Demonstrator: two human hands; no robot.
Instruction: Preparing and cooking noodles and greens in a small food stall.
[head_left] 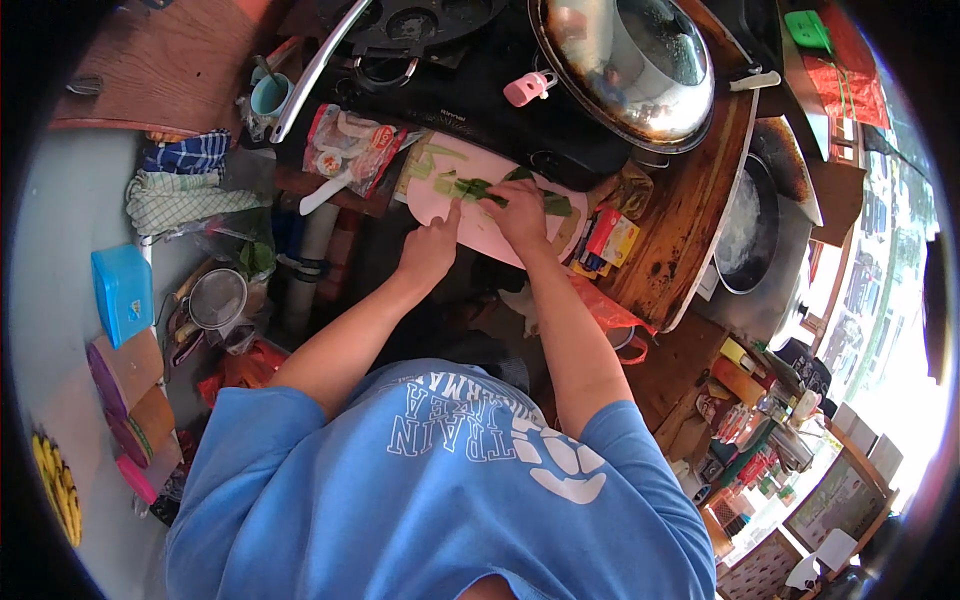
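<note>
A pink cutting board point(483, 236) lies before me at the counter's edge, with pale green cut stalks point(440, 158) at its far left. Dark leafy greens point(470, 188) stretch across its middle. My right hand point(520, 215) presses down on the greens with bent fingers, and leaf ends stick out to its right. Beside it, my left hand point(430, 245) is closed except for the index finger, which reaches to the edge of the greens. Whatever its curled fingers may hold is hidden.
Left of the board, a white handle point(325, 195) lies by a plastic food packet point(352, 145). A black stove point(450, 115) stands behind, with a large domed lid point(625, 70) at right. Small yellow and red boxes point(610, 240) sit right of the board. A wok point(748, 225) is farther right.
</note>
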